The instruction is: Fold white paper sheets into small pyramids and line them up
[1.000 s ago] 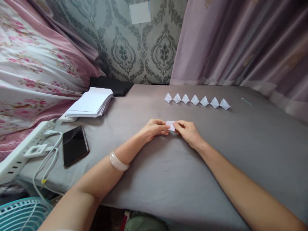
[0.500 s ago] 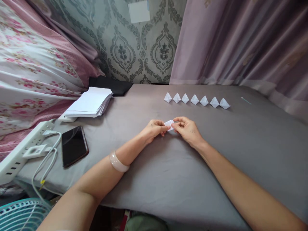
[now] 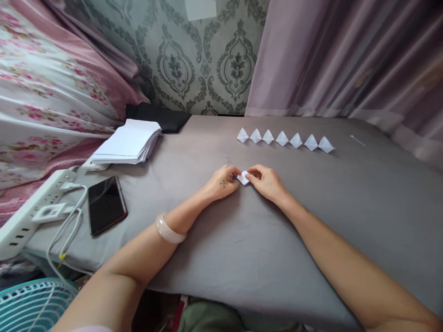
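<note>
Between my two hands, low over the middle of the grey-covered table (image 3: 263, 258), is a small piece of folded white paper (image 3: 244, 179), its lower corner pointing toward me. My left hand (image 3: 223, 181) pinches its left edge with thumb and fingers. On the other side, my right hand (image 3: 266, 179) grips the right edge the same way. Fingertips hide part of the folds. Beyond my hands stands a row of several folded paper boats (image 3: 282, 139), white and pointed at the top.
A stack of white paper (image 3: 126, 140) lies at the left, with a black folder-like item (image 3: 159, 117) behind it. Nearer are a phone (image 3: 107, 205), a white power strip (image 3: 34, 207) with cables, and a teal fan (image 3: 34, 304). A thin stick (image 3: 357, 140) lies far right.
The folded paper has turned so that a corner points toward me, and it looks more diamond-shaped. My fingers have shifted along its edges. The view has tilted slightly downward.
</note>
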The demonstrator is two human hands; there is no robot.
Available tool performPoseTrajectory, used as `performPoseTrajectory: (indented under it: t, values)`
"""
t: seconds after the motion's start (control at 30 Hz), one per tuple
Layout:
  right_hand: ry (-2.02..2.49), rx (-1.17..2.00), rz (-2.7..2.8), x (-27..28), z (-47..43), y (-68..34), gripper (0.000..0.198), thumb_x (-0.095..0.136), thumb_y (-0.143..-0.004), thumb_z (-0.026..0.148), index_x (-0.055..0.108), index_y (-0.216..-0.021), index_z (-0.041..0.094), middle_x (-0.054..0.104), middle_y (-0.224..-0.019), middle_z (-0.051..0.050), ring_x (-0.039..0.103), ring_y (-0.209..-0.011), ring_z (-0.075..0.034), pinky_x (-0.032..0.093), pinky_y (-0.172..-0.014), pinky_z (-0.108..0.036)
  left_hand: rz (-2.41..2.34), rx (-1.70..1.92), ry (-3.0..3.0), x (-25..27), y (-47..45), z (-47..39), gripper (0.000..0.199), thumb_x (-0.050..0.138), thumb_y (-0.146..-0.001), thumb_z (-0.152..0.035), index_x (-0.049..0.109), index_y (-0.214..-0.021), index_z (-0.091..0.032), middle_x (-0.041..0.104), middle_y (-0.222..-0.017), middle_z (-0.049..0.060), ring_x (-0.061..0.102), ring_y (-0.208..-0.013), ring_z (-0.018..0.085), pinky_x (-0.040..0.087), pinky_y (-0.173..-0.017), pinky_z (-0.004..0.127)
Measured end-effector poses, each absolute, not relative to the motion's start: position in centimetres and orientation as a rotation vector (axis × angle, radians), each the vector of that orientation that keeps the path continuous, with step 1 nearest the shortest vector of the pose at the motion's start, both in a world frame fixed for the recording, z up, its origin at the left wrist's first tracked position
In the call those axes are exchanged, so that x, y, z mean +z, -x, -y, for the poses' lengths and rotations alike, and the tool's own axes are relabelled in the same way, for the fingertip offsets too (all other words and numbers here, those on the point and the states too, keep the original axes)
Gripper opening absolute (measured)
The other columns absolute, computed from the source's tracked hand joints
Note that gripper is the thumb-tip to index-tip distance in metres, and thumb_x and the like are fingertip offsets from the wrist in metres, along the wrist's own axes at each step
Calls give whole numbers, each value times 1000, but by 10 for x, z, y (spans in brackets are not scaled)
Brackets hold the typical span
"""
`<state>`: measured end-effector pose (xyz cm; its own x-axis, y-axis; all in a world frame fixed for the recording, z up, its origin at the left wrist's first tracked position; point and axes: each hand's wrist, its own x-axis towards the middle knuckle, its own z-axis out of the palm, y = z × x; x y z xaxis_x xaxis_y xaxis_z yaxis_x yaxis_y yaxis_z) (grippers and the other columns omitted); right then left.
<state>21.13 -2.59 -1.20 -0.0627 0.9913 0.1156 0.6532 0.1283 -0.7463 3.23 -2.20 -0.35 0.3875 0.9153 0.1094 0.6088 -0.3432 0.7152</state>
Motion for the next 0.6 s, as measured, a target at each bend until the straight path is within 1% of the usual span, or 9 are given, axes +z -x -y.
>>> performPoseTrajectory:
  t: [0.07,0.13,0.2,0.27,0.33,0.4,0.5,0.6]
  values:
    - [1616,536,1870,-12,27,-212,13,63,-80,25,69,-89,18,67,-91,-7,62,-77,-16,47,-80,-31,-1249,661,-2161,-2,-32,22,25,62,-74,-15,67,-98,-15,62,-97,6,57,-76,13,49,-78,28]
    - [1615,458,1914,-14,28,-212,11,64,-80,25,70,-87,18,64,-93,-7,60,-73,-14,47,-79,-31,-1188,645,-2229,-2,-30,20,21,62,-78,-20,68,-97,-16,63,-103,8,59,-83,15,49,-81,29]
    - [1582,433,1953,-15,29,-212,11,62,-82,25,69,-86,18,64,-91,-6,59,-74,-15,46,-78,-30,-1157,636,-2282,-4,-28,18,18,62,-80,-23,69,-95,-16,64,-103,8,60,-89,18,49,-83,30]
    - [1525,384,2041,-16,32,-212,14,55,-87,23,69,-88,18,65,-90,-7,61,-81,-17,46,-80,-30,-1150,627,-2312,-6,-27,15,16,60,-82,-24,69,-94,-17,66,-101,7,60,-88,18,49,-83,30]
    - [1478,318,2138,-15,36,-212,21,48,-90,20,68,-92,17,65,-94,-9,61,-89,-20,45,-81,-31,-1147,626,-2330,-7,-26,12,16,59,-84,-24,70,-93,-18,66,-100,7,61,-85,17,49,-81,29]
    - [1452,281,2202,-14,41,-213,25,43,-90,17,67,-96,17,65,-99,-10,61,-93,-21,45,-83,-31,-1138,632,-2349,-9,-25,11,16,59,-84,-25,70,-92,-18,67,-99,6,61,-83,16,48,-80,28]
    - [1451,272,2211,-11,48,-214,26,42,-87,13,66,-96,15,65,-102,-11,61,-94,-21,46,-83,-31,-1124,640,-2367,-11,-25,10,16,58,-85,-27,71,-91,-19,67,-99,6,61,-84,16,48,-79,28]
    - [1464,307,2207,-8,54,-214,24,43,-87,13,66,-97,15,63,-105,-11,61,-88,-19,46,-82,-30,-1106,635,-2387,-12,-24,10,18,56,-87,-29,72,-91,-20,67,-99,6,61,-87,17,47,-80,27]
